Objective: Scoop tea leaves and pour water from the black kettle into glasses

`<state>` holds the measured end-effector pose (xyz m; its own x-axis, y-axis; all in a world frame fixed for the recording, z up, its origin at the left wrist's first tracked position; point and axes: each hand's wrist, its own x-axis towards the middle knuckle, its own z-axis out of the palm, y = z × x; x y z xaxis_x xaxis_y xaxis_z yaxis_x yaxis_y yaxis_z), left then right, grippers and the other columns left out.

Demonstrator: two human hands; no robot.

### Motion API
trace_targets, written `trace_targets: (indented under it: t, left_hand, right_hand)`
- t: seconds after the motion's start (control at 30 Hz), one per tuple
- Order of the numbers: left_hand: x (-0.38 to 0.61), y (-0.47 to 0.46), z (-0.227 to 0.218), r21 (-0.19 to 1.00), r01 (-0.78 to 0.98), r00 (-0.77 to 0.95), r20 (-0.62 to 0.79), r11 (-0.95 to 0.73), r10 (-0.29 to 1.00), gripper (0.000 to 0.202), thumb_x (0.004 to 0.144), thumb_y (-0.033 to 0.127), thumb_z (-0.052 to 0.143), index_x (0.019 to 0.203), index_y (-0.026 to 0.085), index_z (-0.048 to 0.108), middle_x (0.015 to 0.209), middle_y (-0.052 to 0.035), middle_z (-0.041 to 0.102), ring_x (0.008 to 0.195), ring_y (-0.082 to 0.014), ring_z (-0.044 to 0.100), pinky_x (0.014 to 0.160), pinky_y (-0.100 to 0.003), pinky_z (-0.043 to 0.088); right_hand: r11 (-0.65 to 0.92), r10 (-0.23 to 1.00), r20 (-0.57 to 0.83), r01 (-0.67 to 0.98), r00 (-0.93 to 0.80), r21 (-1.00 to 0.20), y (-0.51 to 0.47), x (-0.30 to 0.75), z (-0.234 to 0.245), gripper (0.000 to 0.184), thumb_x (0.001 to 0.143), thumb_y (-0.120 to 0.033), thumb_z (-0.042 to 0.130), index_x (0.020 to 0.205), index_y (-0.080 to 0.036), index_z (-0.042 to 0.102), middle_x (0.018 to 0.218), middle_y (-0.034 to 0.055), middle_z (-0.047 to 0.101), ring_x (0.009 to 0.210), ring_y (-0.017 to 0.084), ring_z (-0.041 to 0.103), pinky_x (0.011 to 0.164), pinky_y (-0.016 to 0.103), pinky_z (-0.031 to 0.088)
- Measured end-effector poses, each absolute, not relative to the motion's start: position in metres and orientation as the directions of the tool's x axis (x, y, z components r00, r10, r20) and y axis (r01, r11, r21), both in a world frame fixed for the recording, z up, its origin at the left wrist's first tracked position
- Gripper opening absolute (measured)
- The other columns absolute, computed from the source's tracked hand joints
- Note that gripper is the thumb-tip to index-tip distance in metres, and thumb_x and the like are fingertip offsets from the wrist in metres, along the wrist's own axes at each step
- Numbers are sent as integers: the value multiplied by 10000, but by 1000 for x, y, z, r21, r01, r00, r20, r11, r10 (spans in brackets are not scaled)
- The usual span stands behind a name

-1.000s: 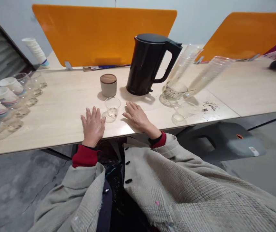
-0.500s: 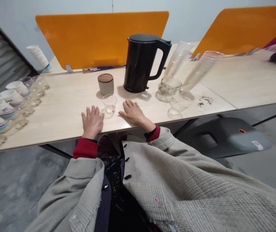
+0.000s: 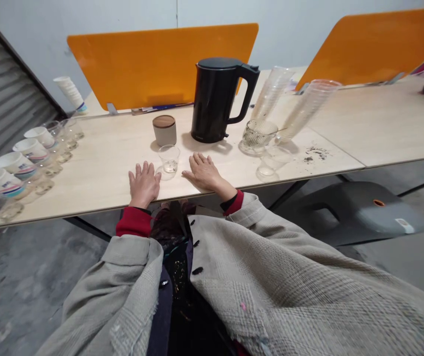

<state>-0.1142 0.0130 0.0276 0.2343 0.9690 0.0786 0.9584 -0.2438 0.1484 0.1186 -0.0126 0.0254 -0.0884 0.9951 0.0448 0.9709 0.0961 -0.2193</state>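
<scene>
"When looking down at the pale, wood-grained table [image 3: 118, 143], notice which thing first?"

"Notice the clear plastic cup [image 3: 168, 157], near the front edge, between the left hand [image 3: 145, 185] and the right hand [image 3: 205, 173]. Stands upright, just in front of the lidded canister [image 3: 164, 132]."

"Looks how, exactly?"

"Looks thin-walled and see-through, flaring from a narrow base to a round rim. Contains a shallow layer of liquid, with dark specks near the bottom."

"Gripped from either side?"

"No. Rests clear of both palms, each laid down flat on the table. See fingers released and loosely fanned on the left, released and stretched out on the right, clasping nothing."

"And materials, shapes?"

"Take the canister: matte, grey-beige, squat, topped with a brown wooden lid. Then the electric kettle [image 3: 212, 104]: smooth, black, tall, with a big looped handle. Beyond the right hand, spot a ribbed glass bowl [image 3: 258, 134] with dark bits clinging to it, then dark crumbs [image 3: 316, 154] scattered on the table."

"And far left?"

"Find white paper cups [image 3: 14, 164] banded in pink and blue, lined up beside see-through ones. Behind, see a smooth orange panel [image 3: 141, 64] with rounded upper corners."
</scene>
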Motion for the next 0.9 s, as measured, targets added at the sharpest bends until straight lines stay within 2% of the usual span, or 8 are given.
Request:
trace_targets:
  t: [0.5, 0.9]
  left_hand:
    - [-112, 10, 33, 120, 963, 236, 40, -240, 971, 728, 1127, 431, 183, 1740, 86, 369, 1866, -155, 285, 1741, -434, 209, 1393, -699, 184]
    - [-111, 12, 34, 69, 974, 214, 20, -215, 977, 710, 1133, 435, 186, 1755, 135, 352, 1875, -113, 276, 1747, -393, 213, 1402, -663, 210]
  right_hand:
    - [90, 996, 40, 973, -84, -213, -14, 116, 28, 791, 1124, -559, 418, 1670, 11, 393, 1829, 295, 287, 1735, 417, 236, 1391, 642, 188]
    - [58, 998, -18, 973, -64, -225, -17, 112, 38, 831, 1130, -530, 423, 1718, 46, 311, 1852, 280, 230, 1751, 409, 180, 1412, 628, 143]
